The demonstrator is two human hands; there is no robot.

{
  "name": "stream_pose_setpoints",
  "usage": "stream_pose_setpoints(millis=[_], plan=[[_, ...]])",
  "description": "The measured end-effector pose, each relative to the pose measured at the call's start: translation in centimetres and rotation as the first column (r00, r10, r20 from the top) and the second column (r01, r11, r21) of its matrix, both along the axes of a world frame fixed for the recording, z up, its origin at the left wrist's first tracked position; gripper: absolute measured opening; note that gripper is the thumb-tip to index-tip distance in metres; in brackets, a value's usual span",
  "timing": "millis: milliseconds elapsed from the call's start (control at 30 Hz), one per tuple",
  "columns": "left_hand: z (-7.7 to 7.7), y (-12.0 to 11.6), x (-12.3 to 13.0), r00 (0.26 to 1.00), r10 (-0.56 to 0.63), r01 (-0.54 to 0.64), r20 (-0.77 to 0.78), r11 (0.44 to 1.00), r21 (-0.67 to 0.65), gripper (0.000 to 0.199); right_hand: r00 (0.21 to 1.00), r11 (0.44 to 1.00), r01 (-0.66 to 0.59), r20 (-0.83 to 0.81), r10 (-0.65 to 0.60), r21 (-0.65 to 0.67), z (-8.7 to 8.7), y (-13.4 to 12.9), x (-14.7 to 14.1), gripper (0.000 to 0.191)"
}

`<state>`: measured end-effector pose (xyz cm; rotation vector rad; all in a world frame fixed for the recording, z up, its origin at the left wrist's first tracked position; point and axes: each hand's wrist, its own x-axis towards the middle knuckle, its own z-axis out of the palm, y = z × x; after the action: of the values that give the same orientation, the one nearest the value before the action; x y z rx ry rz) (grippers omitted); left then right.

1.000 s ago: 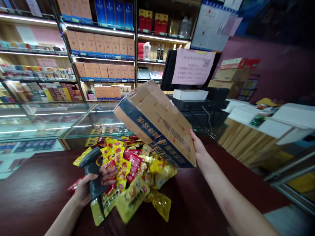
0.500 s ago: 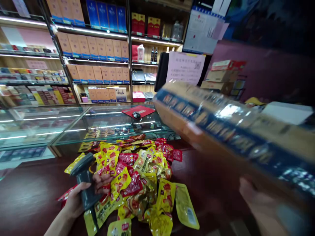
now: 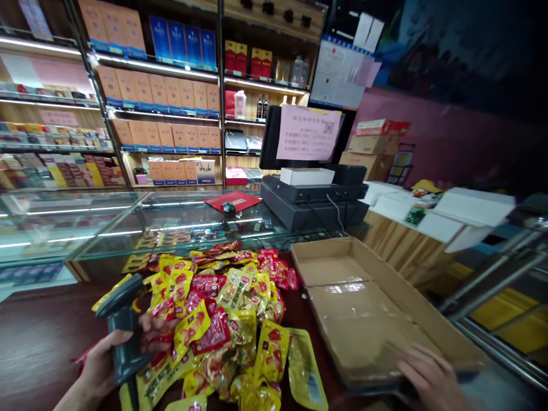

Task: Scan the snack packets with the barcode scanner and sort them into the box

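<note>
Over the counter (image 3: 38, 325), the left hand (image 3: 97, 365) is gripping a scanner (image 3: 124, 325), hiding some snack packets (image 3: 219, 325); the right hand (image 3: 432, 379) (blurred, its grip impossible to tell) is touching the near edge of an open box (image 3: 359, 314) lying beside them.
</note>
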<state>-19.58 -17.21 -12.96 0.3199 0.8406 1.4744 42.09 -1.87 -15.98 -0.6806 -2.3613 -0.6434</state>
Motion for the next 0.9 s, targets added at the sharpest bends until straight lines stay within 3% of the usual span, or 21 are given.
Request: stream_pose_setpoints(millis=[33, 133, 267, 367, 433, 467, 567, 600, 667, 700, 800, 900], plan=[[0.1, -0.1, 0.0, 1.0, -0.017, 0.017, -0.01, 1.0, 0.019, 0.014, 0.998, 0.999, -0.031, 0.059, 0.032, -0.014, -0.4, 0.4, -0.8, 0.033], [0.4, -0.1, 0.2, 0.998, -0.058, 0.06, -0.031, 0.997, 0.057, 0.008, 0.999, 0.996, -0.033, 0.03, 0.036, -0.083, -1.0, 1.2, -3.4, 0.03], [1.2, -0.1, 0.6, 0.99, -0.12, 0.127, -0.073, 0.988, 0.09, 0.008, 0.994, 0.985, -0.078, 0.059, 0.088, -0.157, 0.2, 1.8, -5.0, 0.05], [1.7, -0.2, 0.9, 0.98, -0.161, 0.174, -0.116, 0.978, 0.112, 0.009, 0.994, 0.977, -0.065, 0.072, 0.081, -0.203, 1.7, 0.1, -5.3, 0.072], [2.0, -0.3, 1.0, 0.981, -0.146, 0.162, -0.131, 0.98, 0.119, 0.009, 0.998, 0.989, -0.036, -0.052, 0.029, -0.143, 2.2, -2.1, -6.6, 0.076], [2.2, -0.4, 1.1, 0.983, -0.126, 0.143, -0.137, 0.982, 0.121, 0.008, 0.995, 0.99, -0.056, -0.09, 0.044, -0.131, 2.2, -3.4, -7.9, 0.072], [3.0, -0.6, 1.7, 0.988, -0.067, 0.089, -0.141, 0.984, 0.154, 0.008, 0.96, 0.956, -0.269, -0.119, 0.255, -0.117, 1.3, -7.0, -14.7, 0.041], [3.4, -0.7, 2.0, 0.99, -0.06, 0.082, -0.129, 0.982, 0.172, 0.008, 0.919, 0.914, -0.388, -0.118, 0.375, -0.12, 0.9, -7.9, -17.7, 0.03], [4.6, -1.2, 2.7, 0.992, -0.074, 0.095, -0.097, 0.97, 0.223, 0.007, 0.771, 0.76, -0.636, -0.069, 0.633, -0.129, 0.2, -9.2, -23.6, 0.019], [5.2, -1.6, 3.2, 0.992, -0.096, 0.115, -0.087, 0.961, 0.253, 0.008, 0.72, 0.71, -0.693, -0.068, 0.691, -0.128, 0.0, -9.7, -26.3, 0.017], [6.5, -4.0, 4.8, 0.975, -0.203, 0.224, -0.094, 0.902, 0.368, 0.012, 0.644, 0.644, -0.764, -0.064, 0.762, -0.026, -0.6, -10.9, -32.4, 0.018], [5.9, -7.3, 6.6, 0.973, -0.211, 0.231, -0.094, 0.894, 0.385, 0.019, 0.634, 0.632, -0.773, 0.049, 0.772, 0.055, -0.9, -12.1, -35.1, 0.022]])
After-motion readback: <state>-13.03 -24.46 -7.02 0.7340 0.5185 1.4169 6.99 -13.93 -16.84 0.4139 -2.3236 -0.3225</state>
